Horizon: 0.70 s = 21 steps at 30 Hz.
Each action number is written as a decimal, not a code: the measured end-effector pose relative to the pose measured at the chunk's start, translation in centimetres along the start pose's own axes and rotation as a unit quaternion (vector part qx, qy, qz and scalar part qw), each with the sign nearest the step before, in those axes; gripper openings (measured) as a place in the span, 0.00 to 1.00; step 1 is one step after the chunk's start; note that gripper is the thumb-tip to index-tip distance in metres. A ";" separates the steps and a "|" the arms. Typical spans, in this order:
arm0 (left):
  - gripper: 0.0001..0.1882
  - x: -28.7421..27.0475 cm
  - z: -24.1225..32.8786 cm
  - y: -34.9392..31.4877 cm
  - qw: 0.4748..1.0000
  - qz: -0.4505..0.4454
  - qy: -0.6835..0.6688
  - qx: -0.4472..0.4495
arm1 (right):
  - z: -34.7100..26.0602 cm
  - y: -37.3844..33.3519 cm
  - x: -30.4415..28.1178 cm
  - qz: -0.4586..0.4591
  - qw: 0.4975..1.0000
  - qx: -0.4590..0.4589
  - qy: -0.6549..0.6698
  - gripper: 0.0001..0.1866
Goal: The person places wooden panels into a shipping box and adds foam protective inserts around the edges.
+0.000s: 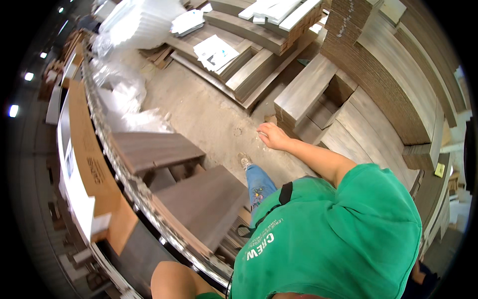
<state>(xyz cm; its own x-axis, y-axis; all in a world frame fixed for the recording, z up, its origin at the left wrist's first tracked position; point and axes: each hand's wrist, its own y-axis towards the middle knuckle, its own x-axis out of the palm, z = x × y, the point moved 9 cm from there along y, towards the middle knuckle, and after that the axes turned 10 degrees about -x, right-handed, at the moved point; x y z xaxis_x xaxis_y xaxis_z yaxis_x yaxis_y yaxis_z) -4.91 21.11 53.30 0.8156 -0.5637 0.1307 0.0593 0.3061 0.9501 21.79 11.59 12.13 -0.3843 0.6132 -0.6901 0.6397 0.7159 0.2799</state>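
Observation:
My right hand [274, 136] hangs over the concrete floor with its fingers loosely apart and nothing in them. Beside it, a grey wood-grain panel [306, 89] tops a stack with a square gap in it; I cannot tell whether the hand touches the stack. Only the bent elbow of my left arm [172, 280] shows at the lower edge, and the left hand is out of sight. Dark brown panels [201, 202] lie close to my left side, next to a metal-edged rail [142, 199].
Tall stacks of grey-brown panels [398, 60] rise on the right. Ahead, a low pile carries white boards [284, 12] and loose papers [215, 52]. Clear plastic wrap [132, 25] lies at the far left. Beyond the rail stands an open cardboard box [89, 149].

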 end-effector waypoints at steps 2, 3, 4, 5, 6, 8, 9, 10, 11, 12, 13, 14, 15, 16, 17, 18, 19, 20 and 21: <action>0.19 1.3 -4.8 1.2 0.999 -0.004 -0.040 -0.004 | 3.4 3.7 -0.8 0.035 0.997 0.061 -0.018 0.11; 0.20 1.8 -6.8 2.0 0.998 -0.003 -0.057 0.001 | 4.7 5.5 -0.8 0.045 0.996 0.072 -0.021 0.11; 0.20 2.2 -8.8 2.9 0.997 0.009 -0.074 0.004 | 7.3 6.3 -1.8 0.078 0.986 0.142 -0.030 0.11; 0.20 2.5 -10.6 4.1 0.996 0.023 -0.089 0.009 | 9.9 7.0 -2.8 0.111 0.971 0.210 -0.038 0.11; 0.21 3.8 -12.9 5.1 0.993 0.032 -0.114 0.014 | 13.3 6.4 -3.6 0.154 0.944 0.292 -0.014 0.10; 0.21 6.0 -16.8 6.8 0.986 0.062 -0.155 0.019 | 19.3 5.3 -5.1 0.229 0.887 0.402 0.013 0.10; 0.22 6.7 -18.3 7.6 0.981 0.084 -0.171 0.031 | 21.7 5.1 -5.6 0.261 0.865 0.429 0.017 0.09; 0.22 7.1 -20.3 8.1 0.977 0.111 -0.180 0.040 | 23.1 5.8 -5.6 0.292 0.827 0.467 0.108 0.09; 0.22 7.5 -23.0 8.3 0.976 0.120 -0.178 0.024 | 24.0 6.5 -5.8 0.320 0.777 0.505 0.195 0.09; 0.21 8.8 -27.0 7.1 0.989 0.064 -0.130 -0.040 | 24.5 7.4 -6.5 0.316 0.774 0.513 0.194 0.09; 0.21 9.7 -30.4 5.9 0.993 0.007 -0.074 -0.095 | 24.9 8.5 -7.6 0.348 0.761 0.505 0.209 0.09; 0.20 11.7 -36.1 2.3 0.973 -0.104 0.020 -0.206 | 26.4 8.7 -8.8 0.387 0.744 0.500 0.217 0.10; 0.20 13.5 -41.2 -2.6 0.919 -0.214 0.115 -0.312 | 28.4 8.8 -9.1 0.385 0.741 0.508 0.211 0.10; 0.15 13.7 -45.3 -8.2 0.829 -0.277 0.132 -0.468 | 30.4 8.5 -9.6 0.403 0.731 0.519 0.184 0.10; 0.13 12.6 -48.0 -14.4 0.718 -0.328 0.176 -0.588 | 32.7 8.5 -10.2 0.419 0.722 0.527 0.158 0.10; 0.11 10.5 -49.3 -20.4 0.656 -0.319 0.138 -0.670 | 35.3 8.8 -10.0 0.410 0.722 0.541 0.134 0.10; 0.09 9.0 -49.3 -25.2 0.588 -0.347 0.122 -0.721 | 37.7 9.5 -9.3 0.404 0.720 0.548 0.134 0.10; 0.09 6.6 -48.9 -29.7 0.535 -0.402 0.106 -0.735 | 39.8 9.9 -9.0 0.443 0.696 0.546 0.142 0.10; 0.09 3.3 -48.1 -33.8 0.484 -0.374 0.112 -0.783 | 41.7 10.1 -8.8 0.482 0.672 0.543 0.147 0.11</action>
<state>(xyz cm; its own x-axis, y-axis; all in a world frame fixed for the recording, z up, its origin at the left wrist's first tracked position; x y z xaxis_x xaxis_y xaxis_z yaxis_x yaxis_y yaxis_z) 23.44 45.81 8.04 0.2600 -0.9225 -0.2852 0.6060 0.3858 -0.6957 59.41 -0.51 -6.75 0.5442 0.7708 -0.3312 0.7325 -0.6290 -0.2604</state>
